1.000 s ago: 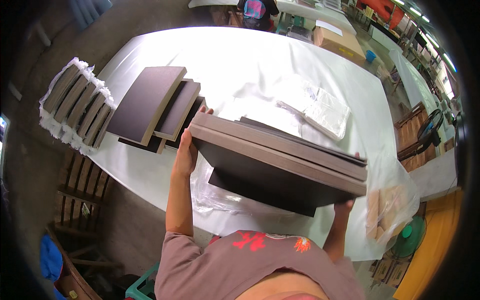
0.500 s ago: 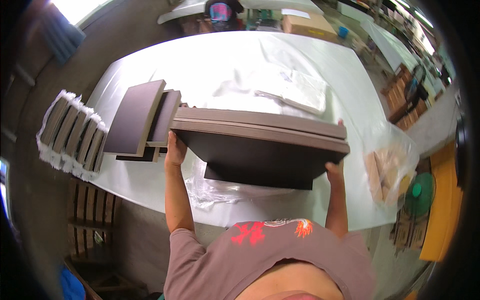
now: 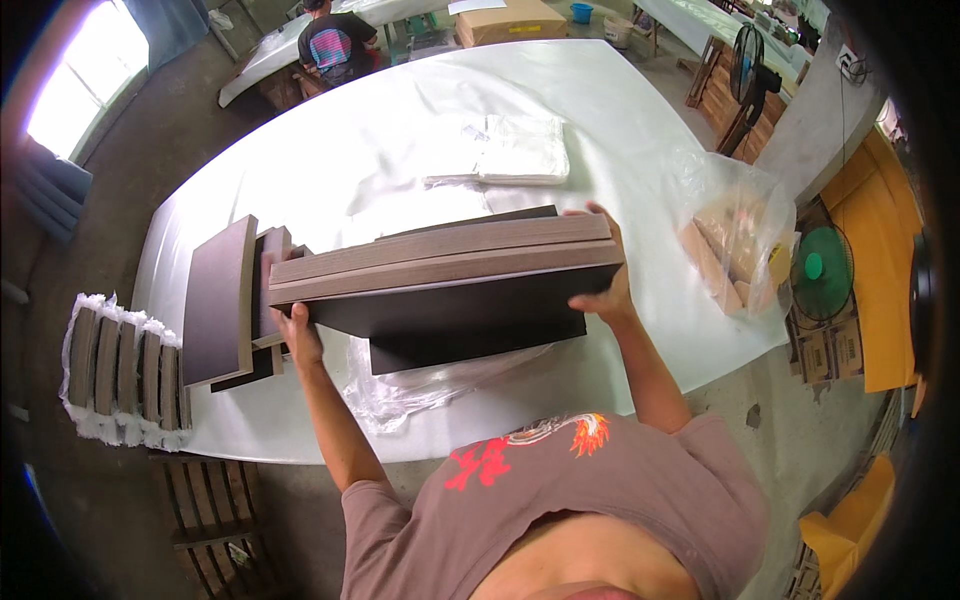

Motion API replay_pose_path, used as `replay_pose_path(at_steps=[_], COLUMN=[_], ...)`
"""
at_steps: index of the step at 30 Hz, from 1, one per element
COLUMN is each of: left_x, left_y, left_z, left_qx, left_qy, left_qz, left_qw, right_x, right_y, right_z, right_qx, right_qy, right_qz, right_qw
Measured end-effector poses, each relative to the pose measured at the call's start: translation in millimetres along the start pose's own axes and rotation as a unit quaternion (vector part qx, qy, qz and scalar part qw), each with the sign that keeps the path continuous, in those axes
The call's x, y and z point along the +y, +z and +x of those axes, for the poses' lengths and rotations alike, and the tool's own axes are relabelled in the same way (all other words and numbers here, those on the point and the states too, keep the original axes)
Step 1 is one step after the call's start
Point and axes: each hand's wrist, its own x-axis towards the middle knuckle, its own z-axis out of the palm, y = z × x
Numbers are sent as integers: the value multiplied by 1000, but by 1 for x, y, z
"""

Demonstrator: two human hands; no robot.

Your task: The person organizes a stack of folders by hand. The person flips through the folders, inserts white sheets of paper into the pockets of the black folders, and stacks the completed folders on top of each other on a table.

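Two thick black book-like slabs (image 3: 450,305) with grey-brown, layered edges are held one against the other, tilted with a black face toward me. My left hand (image 3: 302,335) grips their left end, thumb at the near edge, its other fingers hidden. At the right end, my right hand (image 3: 608,270) has its thumb by the near side and fingertips over the far edge. Beneath the pair lies another black slab (image 3: 410,358), partly covered, with crumpled clear plastic (image 3: 385,400) under it. Beside my left hand are stacked dark slabs (image 3: 220,300).
White sheeting covers the table (image 3: 660,370). A white padded bundle of slabs (image 3: 125,370) stands at far left. Folded white packets (image 3: 525,150) lie at the back. A clear bag with cardboard (image 3: 735,250) sits right, near a green fan (image 3: 815,265). Another person (image 3: 340,45) sits beyond.
The view has shifted, so most of the scene sits differently in it. The held slabs are nearer the left stack, and the lower slab's far edge now shows behind them. Both hands keep their grip.
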Motion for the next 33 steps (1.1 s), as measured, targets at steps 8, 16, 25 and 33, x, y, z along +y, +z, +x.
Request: replay_pose_path(at_steps=[8,16,25,33], left_x=[141,117,122,118], left_y=[192,198,190,184], left_z=[-82,-74,-92,-95], left_qx=[-319,-254,-263,-239], left_qy=[235,250,265,329], left_qz=[470,462,515,562], left_qw=[789,812,772,720], right_x=[-16,-64,-66,-71], right_y=[4,-32,-2,3], right_z=[1,85,148,164], right_qx=[-19,-159,-527,-521], right_qy=[-22,208,383,385], right_qz=[39,-52,-158,-128], right_qw=[999,964,742,751])
